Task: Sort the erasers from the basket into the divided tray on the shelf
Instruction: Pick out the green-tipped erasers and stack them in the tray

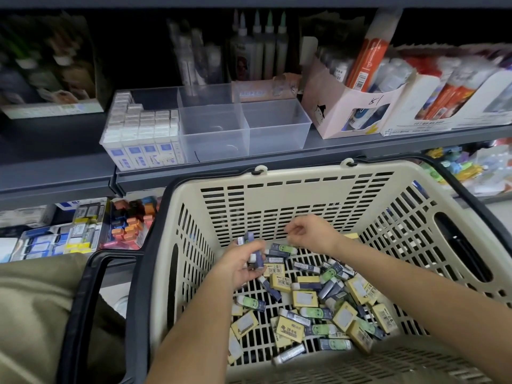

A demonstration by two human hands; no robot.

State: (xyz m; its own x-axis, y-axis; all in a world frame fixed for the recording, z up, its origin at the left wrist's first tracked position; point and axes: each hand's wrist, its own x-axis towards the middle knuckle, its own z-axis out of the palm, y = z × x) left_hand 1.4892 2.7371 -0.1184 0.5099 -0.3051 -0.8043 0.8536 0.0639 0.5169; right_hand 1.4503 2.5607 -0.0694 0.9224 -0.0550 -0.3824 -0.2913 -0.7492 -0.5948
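Observation:
A beige slatted basket (291,195) with black handles holds several loose erasers (304,300), some yellow-boxed, some dark blue sleeved with green faces. My left hand (238,266) is inside the basket and grips a few dark blue erasers (256,254). My right hand (310,232) hovers just to the right of them, fingers loosely curled, holding nothing that I can see. On the shelf above stands the clear divided tray (274,128). Its left compartment is packed with white and blue erasers (144,131); the other compartments hold nothing.
Glue bottles and tubes stand behind the tray. Pink and white cardboard boxes (357,106) of glue sticks sit to its right. The lower shelf at left carries more stationery packs (83,228). My trouser leg fills the lower left.

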